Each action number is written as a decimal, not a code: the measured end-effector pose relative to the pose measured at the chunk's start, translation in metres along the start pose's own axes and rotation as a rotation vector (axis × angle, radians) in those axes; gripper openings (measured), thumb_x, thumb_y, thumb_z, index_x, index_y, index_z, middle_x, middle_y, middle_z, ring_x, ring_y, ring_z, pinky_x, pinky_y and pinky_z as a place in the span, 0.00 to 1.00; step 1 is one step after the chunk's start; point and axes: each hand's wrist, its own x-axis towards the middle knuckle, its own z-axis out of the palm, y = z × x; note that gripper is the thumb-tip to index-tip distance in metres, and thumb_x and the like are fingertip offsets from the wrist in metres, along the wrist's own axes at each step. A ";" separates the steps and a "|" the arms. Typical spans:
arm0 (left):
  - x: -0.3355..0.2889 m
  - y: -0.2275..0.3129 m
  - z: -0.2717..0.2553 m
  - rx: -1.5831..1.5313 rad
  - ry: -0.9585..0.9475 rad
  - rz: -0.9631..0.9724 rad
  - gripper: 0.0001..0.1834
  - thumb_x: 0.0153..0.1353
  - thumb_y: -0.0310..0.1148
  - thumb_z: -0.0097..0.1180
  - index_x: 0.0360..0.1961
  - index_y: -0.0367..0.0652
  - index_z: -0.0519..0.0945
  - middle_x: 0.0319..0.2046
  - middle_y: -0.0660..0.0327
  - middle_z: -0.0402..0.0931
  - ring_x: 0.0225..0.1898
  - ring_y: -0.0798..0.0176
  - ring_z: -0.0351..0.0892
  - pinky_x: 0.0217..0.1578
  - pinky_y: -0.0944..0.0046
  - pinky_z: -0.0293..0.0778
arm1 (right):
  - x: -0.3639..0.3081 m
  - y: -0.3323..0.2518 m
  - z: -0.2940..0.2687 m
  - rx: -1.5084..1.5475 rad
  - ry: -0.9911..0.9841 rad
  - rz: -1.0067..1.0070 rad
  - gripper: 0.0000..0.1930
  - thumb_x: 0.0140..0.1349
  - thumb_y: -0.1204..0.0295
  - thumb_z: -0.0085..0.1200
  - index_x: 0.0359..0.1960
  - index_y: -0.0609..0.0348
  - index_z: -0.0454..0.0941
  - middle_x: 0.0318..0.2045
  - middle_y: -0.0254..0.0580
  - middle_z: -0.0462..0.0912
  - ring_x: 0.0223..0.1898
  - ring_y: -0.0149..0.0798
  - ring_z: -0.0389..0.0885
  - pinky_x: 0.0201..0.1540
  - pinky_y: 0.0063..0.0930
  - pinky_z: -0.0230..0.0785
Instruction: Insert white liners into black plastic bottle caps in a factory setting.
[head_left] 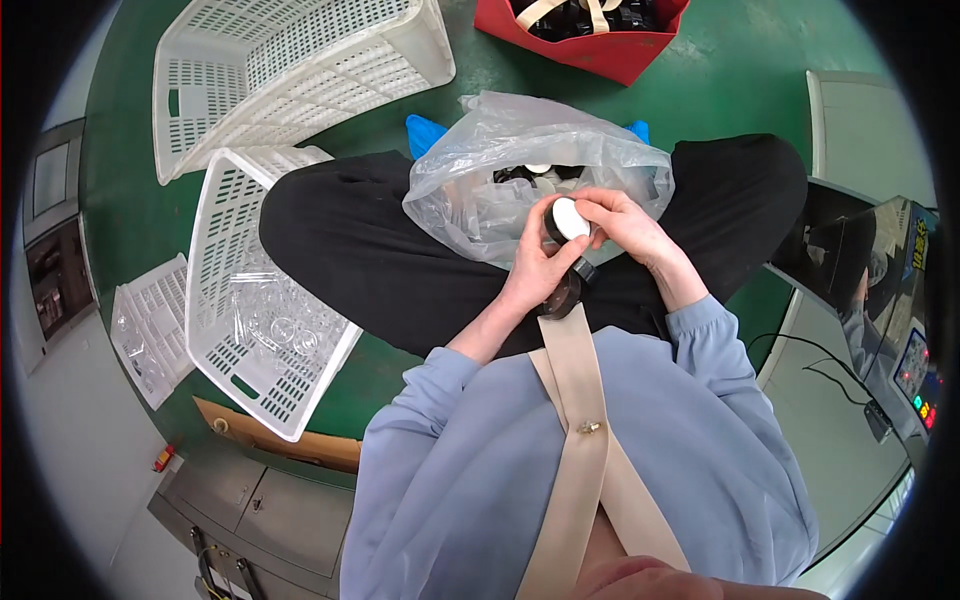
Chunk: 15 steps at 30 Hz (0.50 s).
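Observation:
Both my hands meet over my lap around a round black cap point(549, 222) with a white disc point(571, 218) at its face. My left hand point(538, 262) grips the cap from the left, thumb at the disc's lower edge. From the right, my right hand point(628, 228) has its fingers closed at the disc's upper edge and side. Just beyond them, a clear plastic bag point(450, 195) lies open between my legs. Inside it are black pieces and pale discs, partly hidden by the plastic. Below my hands, a dark round piece point(562, 298) sits by the beige strap point(572, 350); its kind is unclear.
A white perforated crate point(215, 215) at left holds clear plastic pieces point(290, 320). Another white crate point(350, 85) stands behind it. A red container point(600, 50) with black items is at the far side. At right are a screen point(850, 245) and cables point(815, 345).

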 end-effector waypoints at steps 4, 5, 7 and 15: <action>-0.001 -0.004 -0.001 -0.038 -0.024 -0.121 0.37 0.64 0.30 0.67 0.68 0.41 0.58 0.54 0.57 0.72 0.51 0.67 0.78 0.48 0.66 0.79 | -0.007 -0.003 -0.005 -0.193 -0.012 -0.166 0.23 0.69 0.62 0.57 0.60 0.64 0.76 0.47 0.40 0.83 0.47 0.33 0.80 0.49 0.28 0.75; 0.001 -0.010 -0.002 -0.038 -0.017 -0.116 0.36 0.63 0.29 0.68 0.66 0.40 0.59 0.54 0.57 0.73 0.51 0.67 0.78 0.49 0.66 0.79 | -0.009 -0.005 -0.007 -0.295 -0.017 -0.227 0.24 0.68 0.62 0.60 0.61 0.64 0.75 0.49 0.40 0.83 0.52 0.34 0.79 0.51 0.28 0.74; 0.000 -0.011 -0.002 -0.029 -0.008 -0.112 0.36 0.62 0.28 0.69 0.65 0.40 0.59 0.53 0.57 0.73 0.52 0.67 0.77 0.50 0.65 0.78 | -0.016 -0.015 -0.009 -0.338 -0.055 -0.236 0.25 0.65 0.64 0.62 0.61 0.64 0.75 0.50 0.42 0.82 0.53 0.35 0.78 0.52 0.30 0.74; 0.003 -0.015 -0.002 0.034 -0.048 -0.088 0.37 0.58 0.28 0.72 0.62 0.38 0.61 0.57 0.54 0.71 0.56 0.64 0.77 0.51 0.61 0.80 | -0.021 -0.031 -0.012 -0.395 -0.178 -0.161 0.30 0.56 0.66 0.68 0.59 0.64 0.76 0.52 0.51 0.83 0.56 0.43 0.81 0.58 0.37 0.76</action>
